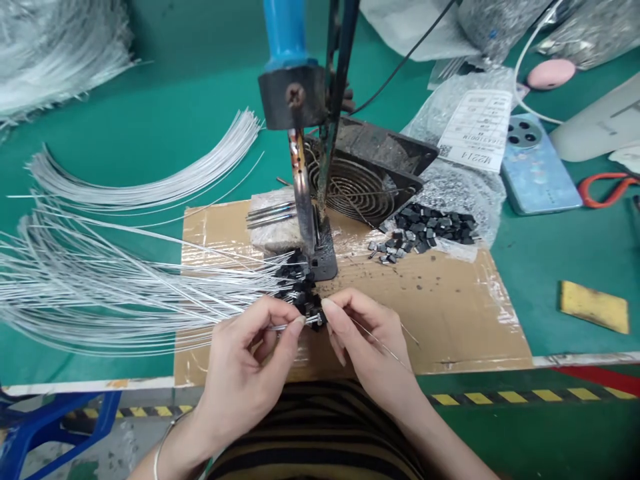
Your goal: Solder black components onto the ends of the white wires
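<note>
Cardboard (435, 307) lies on a green table (155, 87); left hand (250, 367) pinches wire (311, 320), right hand (373, 340) its connector (321, 319) (three o'clock from left).

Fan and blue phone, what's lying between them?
In the head view, a clear plastic bag with a white printed label lies between the fan and the blue phone.

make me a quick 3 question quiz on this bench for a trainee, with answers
1. What does the left hand pinch? (a) the phone (b) white wire (c) red-handled pliers
2. True or false: the yellow pad lies to the right of the cardboard.
3. Fill in: the handle of the upright tool is ___ in colour.

Key: 1 b; 2 true; 3 blue.
</note>
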Available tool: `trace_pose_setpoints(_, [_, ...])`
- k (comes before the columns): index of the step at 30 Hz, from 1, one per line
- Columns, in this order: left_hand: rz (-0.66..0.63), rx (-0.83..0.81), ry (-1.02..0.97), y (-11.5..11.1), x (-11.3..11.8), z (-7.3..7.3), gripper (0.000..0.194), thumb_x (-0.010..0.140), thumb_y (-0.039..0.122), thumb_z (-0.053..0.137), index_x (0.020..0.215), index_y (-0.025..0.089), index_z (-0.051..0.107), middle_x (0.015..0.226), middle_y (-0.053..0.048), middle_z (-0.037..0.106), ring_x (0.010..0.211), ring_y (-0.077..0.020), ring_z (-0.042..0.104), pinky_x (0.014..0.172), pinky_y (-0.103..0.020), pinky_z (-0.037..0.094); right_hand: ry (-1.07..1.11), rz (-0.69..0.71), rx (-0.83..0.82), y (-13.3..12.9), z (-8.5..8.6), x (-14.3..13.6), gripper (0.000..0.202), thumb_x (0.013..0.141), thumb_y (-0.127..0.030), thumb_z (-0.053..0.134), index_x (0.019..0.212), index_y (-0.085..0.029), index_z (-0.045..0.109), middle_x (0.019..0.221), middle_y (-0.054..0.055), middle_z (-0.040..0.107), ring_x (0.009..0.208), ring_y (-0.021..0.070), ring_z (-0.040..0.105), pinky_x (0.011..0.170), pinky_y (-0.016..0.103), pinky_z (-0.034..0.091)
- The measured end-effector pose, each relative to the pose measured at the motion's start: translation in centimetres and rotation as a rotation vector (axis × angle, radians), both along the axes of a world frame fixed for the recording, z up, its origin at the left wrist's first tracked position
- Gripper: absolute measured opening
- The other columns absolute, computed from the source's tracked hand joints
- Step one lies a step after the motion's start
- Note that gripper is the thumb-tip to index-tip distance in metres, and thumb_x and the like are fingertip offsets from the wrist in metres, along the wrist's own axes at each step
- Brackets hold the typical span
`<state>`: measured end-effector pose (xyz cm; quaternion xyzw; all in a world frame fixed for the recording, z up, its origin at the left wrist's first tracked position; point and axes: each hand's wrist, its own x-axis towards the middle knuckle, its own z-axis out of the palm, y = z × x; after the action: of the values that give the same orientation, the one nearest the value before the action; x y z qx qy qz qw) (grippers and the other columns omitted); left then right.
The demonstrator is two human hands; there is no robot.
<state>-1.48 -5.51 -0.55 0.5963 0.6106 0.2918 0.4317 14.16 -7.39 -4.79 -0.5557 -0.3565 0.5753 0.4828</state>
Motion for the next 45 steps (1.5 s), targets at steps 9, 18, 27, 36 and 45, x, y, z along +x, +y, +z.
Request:
trace_pose_setpoints(9, [-0.102, 0.092, 0.052, 0.0, -1.0, -1.0, 0.012, 0.095, 0.021, 0.067, 0.084, 0.021, 0.072, 0.062, 0.003, 0.064, 0.048, -0.0110, 0.050, 0.047, -0.024, 0.037, 0.008, -0.022, 0.010, -0.1, -0.1, -0.2, 0.043, 0.100, -0.051, 0.069, 0.071, -0.021, 0.060, 0.053, -0.008, 0.047, 0.047, 0.0081, 0.039, 0.046, 0.020, 0.034])
trace_pose_setpoints(18, [-0.231, 0.513, 0.356, 1.1, -4.8, -1.2, 0.040, 0.089, 0.019, 0.079, 0.127, 0.027, 0.069, 0.139, -0.013, 0.067, 0.128, -0.0329, 0.066, 0.111, -0.048, 0.053, -0.081, -0.071, -0.018, -0.1, -0.6, -0.2, 0.041, 0.099, -0.050, 0.070, 0.070, -0.021, 0.063, 0.049, -0.008, 0.047, 0.043, 0.0085, 0.041, 0.042, 0.021, 0.032])
trace_pose_setpoints(27, [-0.698, 0.525, 0.841, 4.6, -12.0, -3.0, 0.095, 0.095, 0.064, 0.070, 0.163, 0.008, 0.035, 0.145, -0.030, 0.060, 0.131, -0.0483, 0.062, 0.109, -0.062, 0.054, -0.122, -0.066, -0.065, -0.6, -1.7, -0.5, 0.034, 0.096, -0.050, 0.073, 0.084, -0.018, 0.076, 0.067, -0.001, 0.065, 0.051, 0.0107, 0.060, 0.048, 0.021, 0.050])
trace_pose_setpoints(36, [-1.007, 0.283, 1.100, 5.6, -8.2, -1.1, 0.023, 0.084, 0.002, 0.062, 0.103, 0.011, 0.070, 0.097, -0.017, 0.075, 0.089, -0.0358, 0.075, 0.077, -0.044, 0.062, -0.149, -0.223, -0.016, -3.0, -2.2, 2.3, 0.052, 0.101, -0.066, 0.064, 0.093, -0.019, 0.082, 0.073, 0.002, 0.070, 0.056, 0.0116, 0.066, 0.054, 0.021, 0.058])
trace_pose_setpoints(45, [-0.812, 0.255, 1.041, 3.1, -8.1, -1.0, 0.026, 0.087, 0.005, 0.048, 0.104, 0.012, 0.066, 0.101, -0.018, 0.076, 0.078, -0.0322, 0.077, 0.065, -0.038, 0.055, -0.121, -0.315, 0.008, -6.4, -3.0, 4.6, 0.057, 0.101, -0.069, 0.062, 0.095, -0.017, 0.083, 0.080, 0.008, 0.076, 0.063, 0.0155, 0.069, 0.055, 0.025, 0.059])
